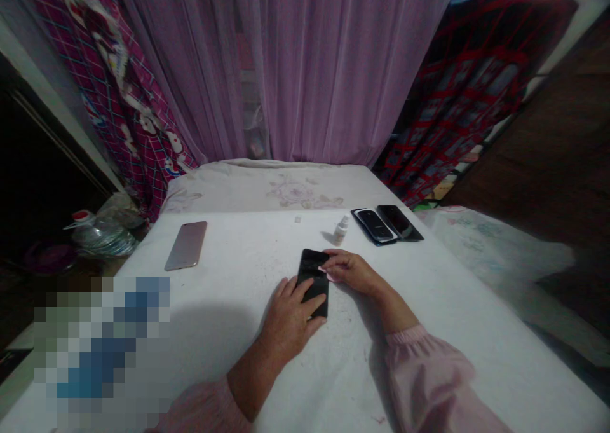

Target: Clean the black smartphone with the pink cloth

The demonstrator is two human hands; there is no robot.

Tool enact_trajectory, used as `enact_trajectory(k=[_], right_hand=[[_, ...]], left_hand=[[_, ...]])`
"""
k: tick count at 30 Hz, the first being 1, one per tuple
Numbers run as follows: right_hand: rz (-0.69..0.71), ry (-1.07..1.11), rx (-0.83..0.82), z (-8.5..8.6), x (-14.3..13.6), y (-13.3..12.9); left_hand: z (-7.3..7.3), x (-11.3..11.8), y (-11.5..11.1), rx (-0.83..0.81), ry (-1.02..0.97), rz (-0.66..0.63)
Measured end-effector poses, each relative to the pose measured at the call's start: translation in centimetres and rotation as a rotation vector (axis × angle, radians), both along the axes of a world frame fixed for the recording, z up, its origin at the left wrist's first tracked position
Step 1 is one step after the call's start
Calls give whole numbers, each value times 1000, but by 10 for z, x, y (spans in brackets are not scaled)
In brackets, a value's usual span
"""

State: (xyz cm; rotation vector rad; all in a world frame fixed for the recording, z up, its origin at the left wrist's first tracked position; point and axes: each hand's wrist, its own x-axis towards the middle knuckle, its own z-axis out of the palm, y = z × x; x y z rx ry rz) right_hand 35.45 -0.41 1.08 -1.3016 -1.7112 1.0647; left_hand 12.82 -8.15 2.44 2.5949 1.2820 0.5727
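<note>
A black phone lies flat on the white-covered table, its dark side up. Across its lower half rests my left hand, fingers spread over the surface. My right hand is at the phone's upper right edge, its fingers closed on a small pale pink cloth that touches the phone. Most of the cloth is hidden under the fingers. Just beyond my right hand stands a small white bottle, upright.
A rose-gold phone lies at the left. Dark phones and a black device lie at the right back. A tiny pale square is near the middle. Purple curtains hang behind the table; a blurred patch covers the lower left.
</note>
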Motion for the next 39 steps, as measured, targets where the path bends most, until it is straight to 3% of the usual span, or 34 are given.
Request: enact_trajectory(k=[8,12,18,22,24,29,33,36,39], right_hand=[[-410,-506,180,-5,-25,6],[-367,-423,131,-6,-23,5],[-101,-34,8,-6,-5,2],[-22,-18,9,-1,0,0],[-52,-65,47,0,-3,0],[-311,-339,113,-3,-19,1],[-432,-519,124,0,-31,0],[-435,-525,128,0,-31,0],[-327,-369,117,-2,-23,0]], left_hand=[[2,1,0,7,22,-3],[1,1,0,13,16,0],[-1,0,0,21,-4,1],[-2,0,0,30,-13,-2],[-2,0,0,31,-12,-2],[0,0,1,23,1,-4],[0,0,0,16,8,-1],[0,0,0,15,6,-2],[0,0,-1,16,-2,3]])
